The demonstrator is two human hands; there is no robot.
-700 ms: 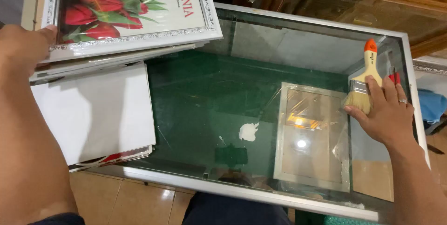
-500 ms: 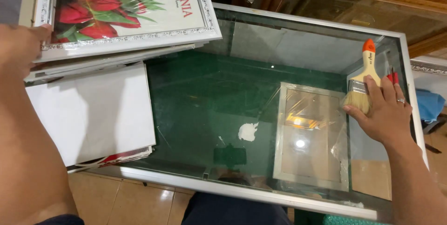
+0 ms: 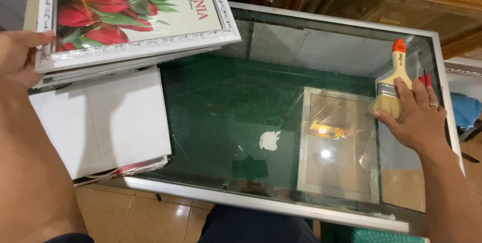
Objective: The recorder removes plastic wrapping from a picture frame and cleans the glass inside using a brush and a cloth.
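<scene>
The left hand (image 3: 20, 57) rests with loosely curled fingers against the left edge of a white picture frame (image 3: 135, 17) holding a print of red tulips; whether its grip is closed on the frame cannot be told. That frame tops a stack of frames lying across the far left corner of a glass-topped counter (image 3: 281, 62), with white boards (image 3: 100, 122) just below it. The right hand (image 3: 414, 117) lies flat, fingers spread apart, on the glass near the right edge, its fingertips touching the bristles of a paintbrush (image 3: 391, 84) with a pale wooden handle and orange tip. Just left of that hand a small silver frame (image 3: 341, 145) lies flat on the glass
</scene>
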